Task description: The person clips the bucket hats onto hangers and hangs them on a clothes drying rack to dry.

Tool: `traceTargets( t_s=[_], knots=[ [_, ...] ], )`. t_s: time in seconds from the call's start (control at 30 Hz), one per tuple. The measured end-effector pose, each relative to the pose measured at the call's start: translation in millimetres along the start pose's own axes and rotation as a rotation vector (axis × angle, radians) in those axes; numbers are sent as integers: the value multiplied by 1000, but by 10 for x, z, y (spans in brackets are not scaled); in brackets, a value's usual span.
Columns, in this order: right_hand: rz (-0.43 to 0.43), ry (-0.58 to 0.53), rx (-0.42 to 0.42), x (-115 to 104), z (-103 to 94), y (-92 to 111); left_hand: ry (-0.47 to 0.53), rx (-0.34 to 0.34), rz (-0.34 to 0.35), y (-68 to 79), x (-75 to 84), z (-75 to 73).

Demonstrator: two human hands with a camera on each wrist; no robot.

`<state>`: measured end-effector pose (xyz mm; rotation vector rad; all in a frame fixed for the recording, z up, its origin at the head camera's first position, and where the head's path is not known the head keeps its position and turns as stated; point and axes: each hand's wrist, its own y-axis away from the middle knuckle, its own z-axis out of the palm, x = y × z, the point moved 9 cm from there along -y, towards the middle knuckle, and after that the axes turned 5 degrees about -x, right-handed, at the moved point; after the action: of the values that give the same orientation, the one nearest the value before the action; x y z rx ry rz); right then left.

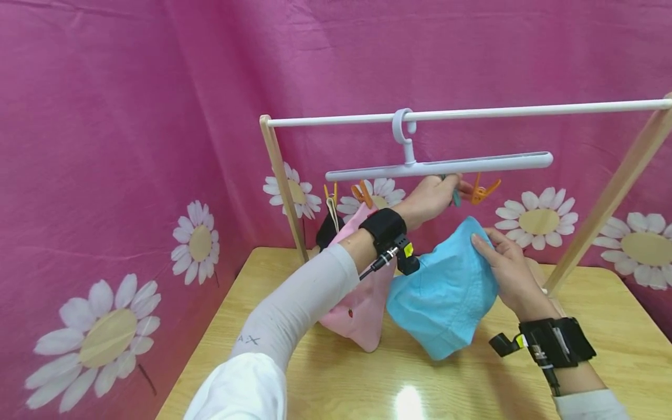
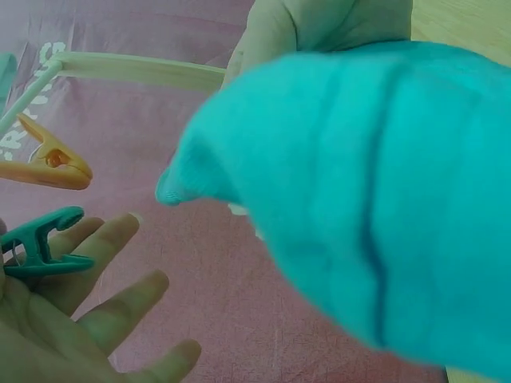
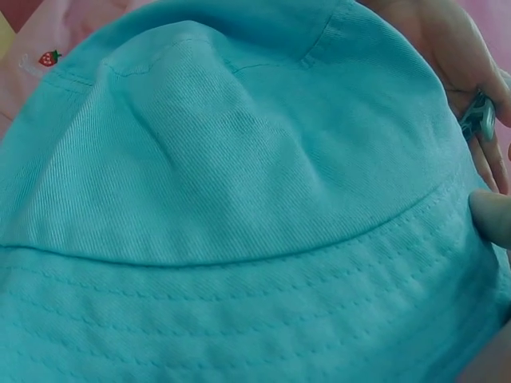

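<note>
A light blue bucket hat (image 1: 446,286) hangs from my right hand (image 1: 511,271), which pinches its edge between thumb and fingers. In the right wrist view the hat's stitched brim (image 3: 239,319) fills the lower part. My left hand (image 1: 431,198) is up under the white hanger (image 1: 472,165), gripping a green clip (image 2: 40,247) near the thumb; the clip's jaws stand apart with nothing between them. Its other fingers (image 2: 120,315) are spread. Beside that hand an orange clip (image 1: 480,193) hangs from the hanger. The hat and the green clip are apart.
The hanger hooks over a white rod (image 1: 336,120) on wooden posts (image 1: 609,192). To the left, orange clips hold a pink cloth item (image 1: 362,303) with a strawberry mark and a dark item (image 1: 326,232). Below is a wooden table (image 1: 336,385); pink flowered cloth (image 1: 131,146) hangs behind.
</note>
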<state>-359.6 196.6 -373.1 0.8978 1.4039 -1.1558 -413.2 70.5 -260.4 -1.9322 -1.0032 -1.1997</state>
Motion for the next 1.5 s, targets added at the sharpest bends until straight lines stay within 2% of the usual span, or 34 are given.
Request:
traceTargets(
  t_s=[0.13,0.27,0.43,0.67,0.9,1.13,1.33,1.5],
  knots=[
    [-3,10,0,-24,5,-42,6,-17,-15,9,-11,3],
    [-8,12,-12,-47,39,-87,10,-6,-22,11,-23,-10],
    [-46,30,12,-97,67,-127,-8,6,-29,17,-42,-24],
    [-142,-108,-51,-179,144,-188,19,-20,-47,22,-35,5],
    [-153,-158,-79,-205,142,-207,-3,-46,-37,22,4,61],
    [-167,-181,-86,-208,175,-208,31,-46,-46,44,-2,60],
    [-159,-175,-130,-228,234,-239,-11,-30,-41,54,15,45],
    [-175,-223,-154,-262,275,-251,-72,-4,-38,50,25,31]
  ],
)
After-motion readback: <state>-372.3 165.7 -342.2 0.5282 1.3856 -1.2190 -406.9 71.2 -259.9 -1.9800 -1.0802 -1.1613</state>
